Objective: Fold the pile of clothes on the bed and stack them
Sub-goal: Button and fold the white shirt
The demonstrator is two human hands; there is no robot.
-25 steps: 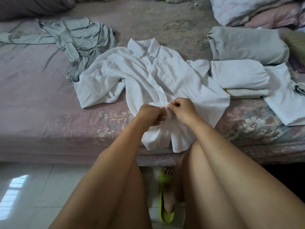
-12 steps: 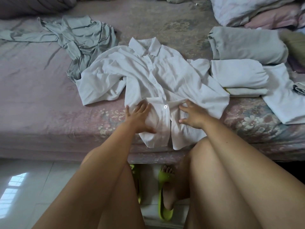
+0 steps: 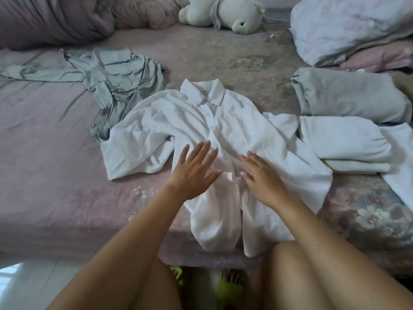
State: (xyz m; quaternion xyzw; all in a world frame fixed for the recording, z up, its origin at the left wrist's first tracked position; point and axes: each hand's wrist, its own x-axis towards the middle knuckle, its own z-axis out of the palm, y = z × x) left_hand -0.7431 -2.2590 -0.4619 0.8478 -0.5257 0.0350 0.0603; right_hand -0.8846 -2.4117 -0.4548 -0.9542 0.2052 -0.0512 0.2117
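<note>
A: Where's the white shirt point(image 3: 234, 130) lying?

B: Spread face up near the front edge of the bed point(image 3: 51, 175), collar pointing away from the person, with the hem hanging over the edge. One sleeve is crumpled out to the left, the other bunched on the right.

A: And the hands?

B: Both are flat on the shirt's front, fingers straight and spread, gripping nothing. The left hand point(image 3: 193, 170) lies on the left panel, the right hand point(image 3: 260, 175) on the right panel, with the button strip between them.

A: What else is on the bed?

B: A grey garment point(image 3: 116, 79) lies unfolded to the upper left, and its lower part is tucked under the white shirt's left sleeve. On the right there's a folded grey piece point(image 3: 350, 97), and just in front of it a folded white piece point(image 3: 342, 139) resting on another pale folded item. One more white cloth point(image 3: 400, 166) lies flat at the far right edge.

A: Anything further back?

B: A white stuffed toy point(image 3: 234, 15) lying on its side, a bunched purple quilt point(image 3: 55, 19) at the upper left, and pillows point(image 3: 353, 25) at the upper right.

A: And below the bed?

B: Bare knees, and feet in green slippers point(image 3: 232, 287) on a tiled floor
</note>
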